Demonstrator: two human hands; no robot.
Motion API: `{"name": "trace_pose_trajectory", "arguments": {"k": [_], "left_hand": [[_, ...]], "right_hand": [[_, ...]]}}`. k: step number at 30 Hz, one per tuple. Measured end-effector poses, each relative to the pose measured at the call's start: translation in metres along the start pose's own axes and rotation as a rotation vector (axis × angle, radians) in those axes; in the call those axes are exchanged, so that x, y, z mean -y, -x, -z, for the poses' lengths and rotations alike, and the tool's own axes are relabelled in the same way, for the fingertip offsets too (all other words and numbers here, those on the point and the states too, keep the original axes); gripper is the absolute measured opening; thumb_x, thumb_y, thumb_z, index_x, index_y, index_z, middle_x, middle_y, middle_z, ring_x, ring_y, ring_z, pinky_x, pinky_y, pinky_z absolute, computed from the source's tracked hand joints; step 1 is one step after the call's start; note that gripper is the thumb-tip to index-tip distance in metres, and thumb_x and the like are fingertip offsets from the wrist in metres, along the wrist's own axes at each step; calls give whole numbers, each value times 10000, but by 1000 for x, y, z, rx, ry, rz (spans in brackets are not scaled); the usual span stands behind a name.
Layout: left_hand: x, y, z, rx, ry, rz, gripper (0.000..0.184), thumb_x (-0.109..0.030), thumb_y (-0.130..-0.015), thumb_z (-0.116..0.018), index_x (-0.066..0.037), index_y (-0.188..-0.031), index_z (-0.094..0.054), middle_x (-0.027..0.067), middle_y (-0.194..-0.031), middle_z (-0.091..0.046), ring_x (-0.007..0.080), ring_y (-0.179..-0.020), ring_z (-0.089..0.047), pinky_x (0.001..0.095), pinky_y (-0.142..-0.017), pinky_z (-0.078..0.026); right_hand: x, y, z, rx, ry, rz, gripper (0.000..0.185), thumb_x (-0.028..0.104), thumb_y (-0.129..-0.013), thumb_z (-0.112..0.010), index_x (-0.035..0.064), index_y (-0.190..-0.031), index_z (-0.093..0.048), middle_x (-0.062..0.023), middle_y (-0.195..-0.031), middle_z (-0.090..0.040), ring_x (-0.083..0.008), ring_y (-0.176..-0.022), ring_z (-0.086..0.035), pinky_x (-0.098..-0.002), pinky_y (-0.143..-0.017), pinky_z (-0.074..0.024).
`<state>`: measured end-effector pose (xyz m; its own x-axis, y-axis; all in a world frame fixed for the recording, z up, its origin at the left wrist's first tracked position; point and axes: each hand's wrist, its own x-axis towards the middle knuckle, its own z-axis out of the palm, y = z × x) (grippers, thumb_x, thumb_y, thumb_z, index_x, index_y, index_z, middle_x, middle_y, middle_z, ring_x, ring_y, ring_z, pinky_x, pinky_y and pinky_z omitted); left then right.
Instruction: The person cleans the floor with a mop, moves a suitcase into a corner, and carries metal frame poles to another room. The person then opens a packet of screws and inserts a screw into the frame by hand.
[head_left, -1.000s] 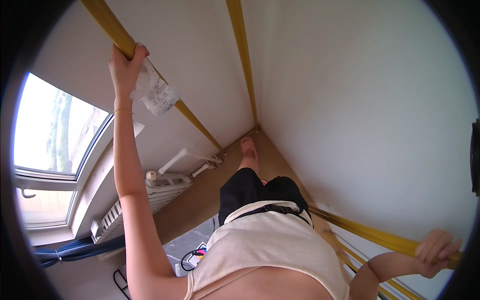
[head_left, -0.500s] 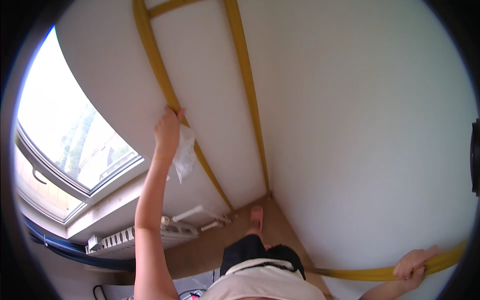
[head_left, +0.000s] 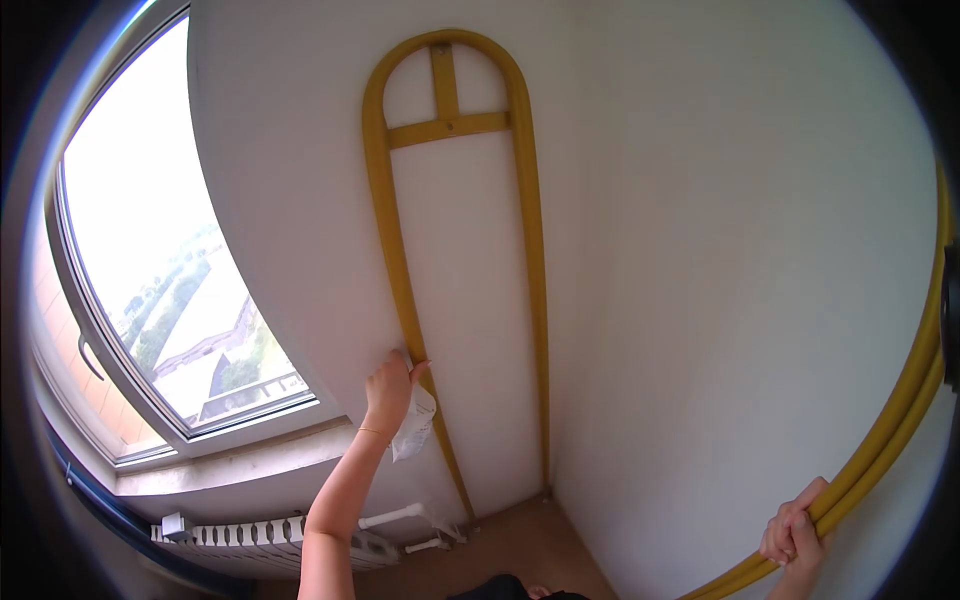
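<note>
My left hand (head_left: 390, 392) is closed around the left leg of a yellow arched tubular frame (head_left: 397, 250). A crumpled white sheet (head_left: 413, 430), thin like a wipe or plastic, hangs from its fingers beside the leg. The frame stands upright against the wall, with a crossbar and a short bracket near its rounded top. At the lower right my right hand (head_left: 795, 530) is wrapped around a pair of yellow tubes (head_left: 870, 455), which curve up along the right wall. The palm side of each grip is hidden.
To the left is a bright window (head_left: 190, 290) with a handle and sill (head_left: 240, 460). Below it stand a white radiator (head_left: 240, 535) with pipes and a dark blue tube (head_left: 130, 525). A brown floor (head_left: 520, 535) meets the white walls in the corner.
My view has tilted upward, bringing the frame's rounded top into sight. Both hands keep their grips; the left sits slightly farther below the crossbar. More of the right-hand tubes shows.
</note>
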<state>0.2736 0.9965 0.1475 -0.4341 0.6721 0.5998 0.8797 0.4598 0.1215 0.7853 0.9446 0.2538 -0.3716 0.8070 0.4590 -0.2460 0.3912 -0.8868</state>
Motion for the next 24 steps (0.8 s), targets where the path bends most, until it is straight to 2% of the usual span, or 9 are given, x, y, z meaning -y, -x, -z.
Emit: {"name": "trace_pose_trajectory", "arguments": {"k": [5,7,10,12,13,17,20,22,24], "left_hand": [[6,6,1,31,15,-36,474,-487,-762,-495,-23,-669,-465,127,-521,-529,292,-479,-546,351,-419,-436],[5,9,7,129,112,34,420,-405,-770,-541,-5,-649,-499,138,-560,-548,317,-534,-546,381,-490,-442],[8,13,7,147,172,12,390,-377,-777,-546,-7,-664,-501,134,-553,-547,316,-532,-543,383,-491,-439],[8,17,5,137,190,-40,396,-395,-783,-525,-17,-670,-483,132,-540,-537,307,-510,-539,378,-461,-434],[8,18,4,129,200,-86,402,-412,-789,-505,-28,-677,-466,131,-528,-526,298,-488,-536,373,-432,-430],[3,21,3,116,261,-163,389,-398,-787,-512,-27,-682,-459,134,-540,-529,302,-501,-538,380,-440,-432],[0,21,5,246,208,-96,321,-330,-781,-549,-24,-699,-499,123,-617,-568,299,-591,-551,383,-533,-438],[0,22,7,243,186,-84,301,-316,-785,-547,-23,-720,-527,127,-628,-572,304,-602,-551,381,-543,-441],[6,23,0,242,227,-126,309,-329,-791,-533,-26,-727,-518,138,-606,-558,311,-585,-550,391,-522,-443]], "right_hand": [[-11,-15,-28,46,0,-145,207,141,-850,-467,49,-714,-341,-18,-415,-313,-68,-302,-268,-209,-297,-249],[-20,-16,-34,82,10,-249,189,109,-831,-495,41,-710,-366,-28,-431,-338,-72,-324,-287,-206,-317,-262],[-29,-14,-53,83,17,-418,121,15,-788,-502,1,-686,-439,-16,-483,-391,-69,-381,-337,-213,-371,-299],[-44,-7,-61,100,29,-503,131,53,-794,-531,-1,-694,-464,-8,-497,-408,-65,-413,-359,-214,-389,-316],[-50,-6,-69,125,84,-511,99,-1,-797,-484,-3,-711,-435,-14,-478,-383,-63,-377,-335,-214,-357,-301],[-88,13,-84,179,158,-573,118,59,-801,-523,12,-715,-457,1,-514,-403,-59,-427,-351,-206,-390,-305],[-103,21,-102,220,297,-552,140,108,-807,-531,32,-708,-468,8,-525,-410,-63,-451,-360,-218,-422,-316],[-108,23,-114,263,395,-607,213,221,-812,-537,9,-800,-518,-34,-565,-486,-116,-529,-437,-266,-519,-366],[-121,26,-124,278,450,-530,204,214,-816,-530,15,-860,-513,-67,-577,-503,-146,-520,-443,-292,-524,-379]]}}
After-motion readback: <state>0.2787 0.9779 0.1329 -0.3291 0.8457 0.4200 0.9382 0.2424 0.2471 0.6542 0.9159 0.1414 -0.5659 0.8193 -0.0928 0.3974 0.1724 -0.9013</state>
